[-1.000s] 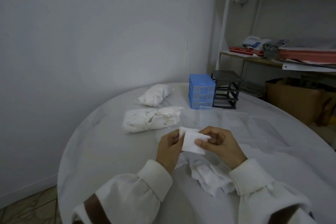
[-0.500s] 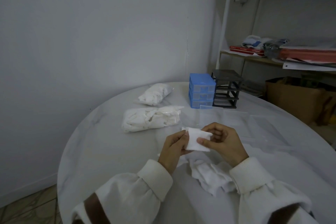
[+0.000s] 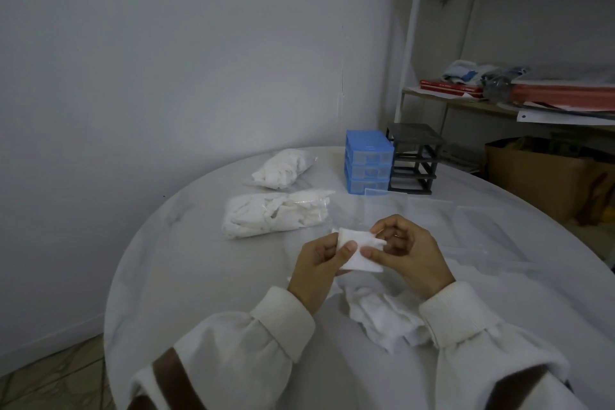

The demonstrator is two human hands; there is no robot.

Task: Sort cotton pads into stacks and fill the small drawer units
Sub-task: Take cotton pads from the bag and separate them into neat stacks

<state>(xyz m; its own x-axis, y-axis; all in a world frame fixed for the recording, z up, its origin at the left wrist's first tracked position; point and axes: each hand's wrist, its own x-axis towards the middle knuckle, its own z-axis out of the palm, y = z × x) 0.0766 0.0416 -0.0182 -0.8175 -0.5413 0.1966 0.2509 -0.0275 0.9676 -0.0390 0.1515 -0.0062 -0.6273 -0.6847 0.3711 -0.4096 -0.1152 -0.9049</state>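
1. Both hands sit slightly lower and nearer the body than a second ago; the pad now lies flatter between them, no longer upright.
2. left hand [image 3: 317, 263] pinches the cotton pad [image 3: 357, 248] at its left edge, thumb on top.
3. right hand [image 3: 407, 251] pinches the pad's right edge, other fingers curled.
4. Pad held above the round table [image 3: 199, 276], just over a loose pad pile [image 3: 382, 313].
5. Two bagged pad bundles [image 3: 276, 215] lie left, further back.
6. blue drawer unit [image 3: 367, 161] touches black drawer frame [image 3: 414, 158] at the far edge; clear drawers [image 3: 386, 208] lie in front.
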